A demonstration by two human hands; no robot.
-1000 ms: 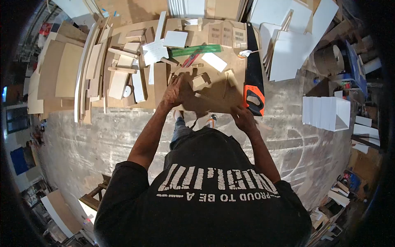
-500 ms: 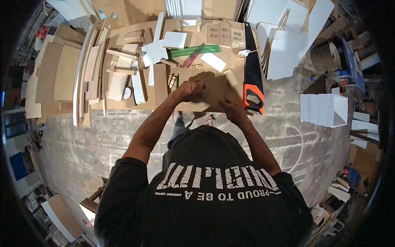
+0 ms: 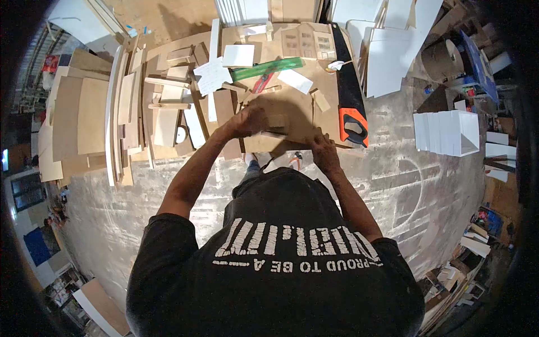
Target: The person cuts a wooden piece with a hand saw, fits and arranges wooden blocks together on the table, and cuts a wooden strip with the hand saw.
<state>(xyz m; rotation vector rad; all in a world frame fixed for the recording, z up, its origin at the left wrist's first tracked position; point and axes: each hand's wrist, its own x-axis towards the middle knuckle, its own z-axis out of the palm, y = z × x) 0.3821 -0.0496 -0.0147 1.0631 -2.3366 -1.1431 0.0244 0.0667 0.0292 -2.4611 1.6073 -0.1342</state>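
My left hand point(image 3: 251, 120) is closed low over the wooden tabletop point(image 3: 286, 115), near its front edge; what its fingers hold, if anything, is hidden. Just right of it lies a small strip of wood point(image 3: 274, 135), partly in shadow. At the front edge, my right hand point(image 3: 324, 150) has its fingers curled, and I cannot make out anything in them. The orange-handled handsaw point(image 3: 352, 124) lies to its right. Beyond the hands are a green ruler point(image 3: 266, 69), a red tool point(image 3: 262, 83) and a white card point(image 3: 296, 81).
Wooden strips and boards point(image 3: 130, 101) crowd the table's left side. A house-shaped wooden piece point(image 3: 307, 43) lies at the back, a handwritten paper point(image 3: 213, 77) left of it. White panels point(image 3: 387, 64) lean beyond the saw. A white box-like stack point(image 3: 446, 133) stands on the floor at right.
My left hand has shifted slightly left and now covers where small wood pieces showed. My right hand sits a little nearer the front edge. The whole view has turned slightly.
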